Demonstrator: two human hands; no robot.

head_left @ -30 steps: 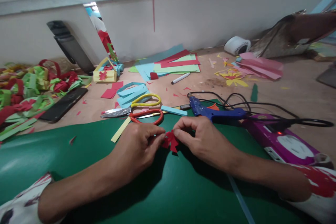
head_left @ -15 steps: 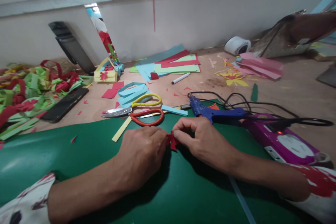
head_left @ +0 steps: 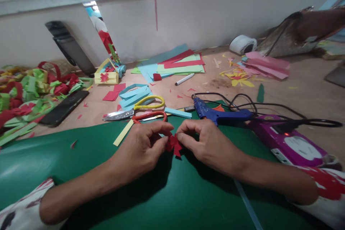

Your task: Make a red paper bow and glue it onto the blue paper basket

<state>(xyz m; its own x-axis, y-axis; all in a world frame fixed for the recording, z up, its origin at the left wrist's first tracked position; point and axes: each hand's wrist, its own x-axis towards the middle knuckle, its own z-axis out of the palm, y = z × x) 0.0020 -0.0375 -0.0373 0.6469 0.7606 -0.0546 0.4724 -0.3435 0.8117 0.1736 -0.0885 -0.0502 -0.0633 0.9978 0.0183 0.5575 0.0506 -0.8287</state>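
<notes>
Above 1 green mat [head_left: 172,201], the left hand [head_left: 144,149], curled over earlier, now parts thumb and forefinger, while the right hand [head_left: 208,142], near 1 pair of scissors [head_left: 137,107], pinches 1 red paper flower [head_left: 176,146] between the 2 hands.

Inspected one red paper cut-out [head_left: 176,147], plain and evenly coloured. Showed several petal-like lobes spreading from the middle, with notches between, the lower lobe widening toward its end. Was gripped near its upper right edge at the fingertips of the right hand [head_left: 208,142]. Sat over the green sheet [head_left: 188,194], with a dark strip of shadow under the lower edge. Reached leftward to the thumb of the left hand [head_left: 140,149], partly hidden there; could not confirm full outline.
</notes>
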